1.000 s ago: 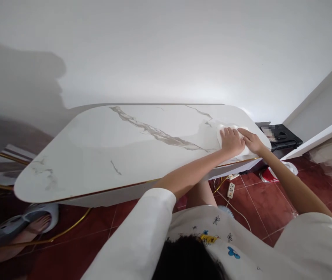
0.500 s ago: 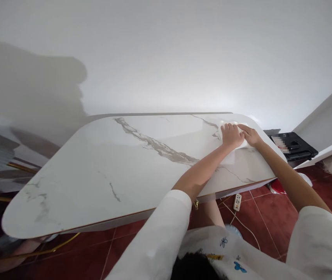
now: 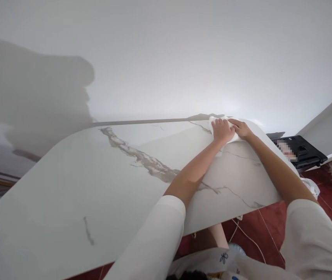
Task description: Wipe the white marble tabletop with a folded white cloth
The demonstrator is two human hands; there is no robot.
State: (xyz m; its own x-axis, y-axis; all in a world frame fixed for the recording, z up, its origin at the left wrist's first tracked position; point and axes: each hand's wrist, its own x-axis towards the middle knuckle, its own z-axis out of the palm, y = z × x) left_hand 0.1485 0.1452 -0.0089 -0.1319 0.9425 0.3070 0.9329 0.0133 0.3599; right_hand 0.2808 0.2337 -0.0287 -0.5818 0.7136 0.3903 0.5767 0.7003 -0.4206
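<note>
A white cloth [image 3: 235, 137] lies bunched on the marble-patterned tabletop [image 3: 104, 186], at its far right part by the back edge. My left hand [image 3: 223, 131] presses down on the cloth, its fingers curled over the far side. Close beside it, my right hand [image 3: 241, 129] grips the cloth's right part, with the fingers pointing left towards my left hand. The two hands touch or nearly touch. Some of the cloth is hidden beneath them.
A white wall [image 3: 166, 58] rises behind the table's back edge. Right of the table is a black case [image 3: 306, 149]. A white cable [image 3: 250, 235] crosses the red tiled floor [image 3: 271, 225] below the front edge.
Both hands and the cloth have slid away from me, towards the tabletop's back edge. The view has come closer to the table.
</note>
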